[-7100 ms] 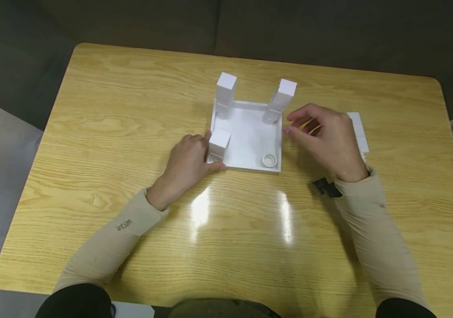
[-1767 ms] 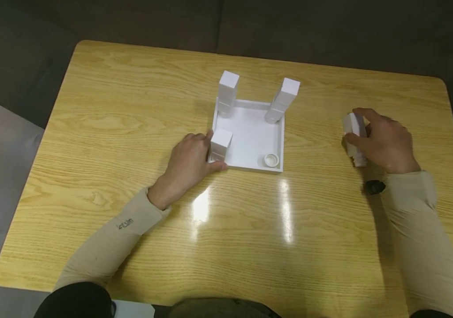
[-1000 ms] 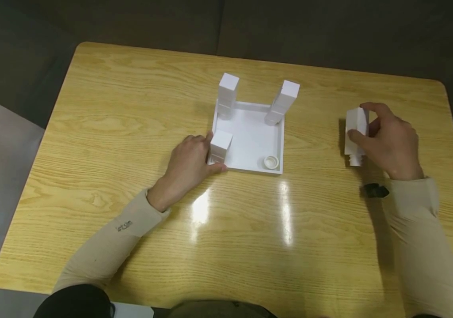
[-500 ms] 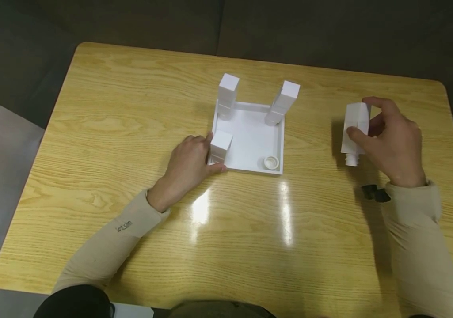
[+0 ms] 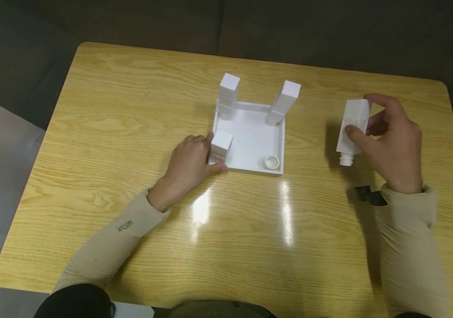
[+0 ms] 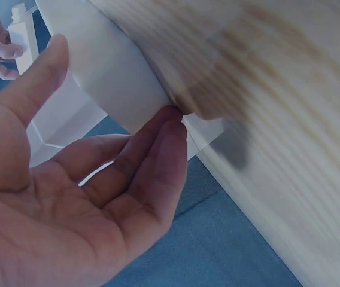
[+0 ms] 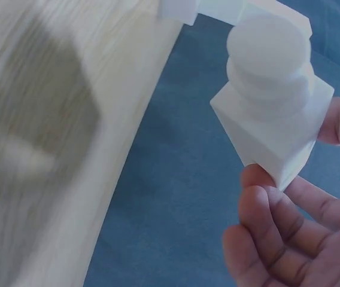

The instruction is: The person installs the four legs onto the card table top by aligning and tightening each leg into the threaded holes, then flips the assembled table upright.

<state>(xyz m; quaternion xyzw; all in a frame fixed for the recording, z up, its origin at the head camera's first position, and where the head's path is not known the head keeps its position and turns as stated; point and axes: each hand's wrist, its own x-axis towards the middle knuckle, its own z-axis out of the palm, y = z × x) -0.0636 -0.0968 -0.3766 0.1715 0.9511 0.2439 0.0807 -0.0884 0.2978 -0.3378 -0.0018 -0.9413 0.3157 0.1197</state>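
In the head view a white square tray-like tabletop (image 5: 251, 137) lies underside up. White square legs stand at three of its corners: back left (image 5: 229, 90), back right (image 5: 286, 99) and front left (image 5: 221, 143). The front right corner has a round threaded socket (image 5: 272, 162). My left hand (image 5: 188, 159) grips the front left corner, thumb along the front edge. To the right, my right hand (image 5: 397, 148) holds a loose white leg (image 5: 353, 126) above the table between thumb and fingers. Its threaded end (image 7: 269, 54) points toward me, tilted downward in the head view.
The wooden table (image 5: 131, 97) extends on all sides of the tabletop. A black strap piece (image 5: 371, 195) sits at the right wrist. A dark curtain (image 5: 290, 31) hangs behind the table's far edge.
My right hand went from beside the tabletop to the loose leg at the right, picked it up, and shifted it slightly left, its threaded end swinging left. The left hand stays put.
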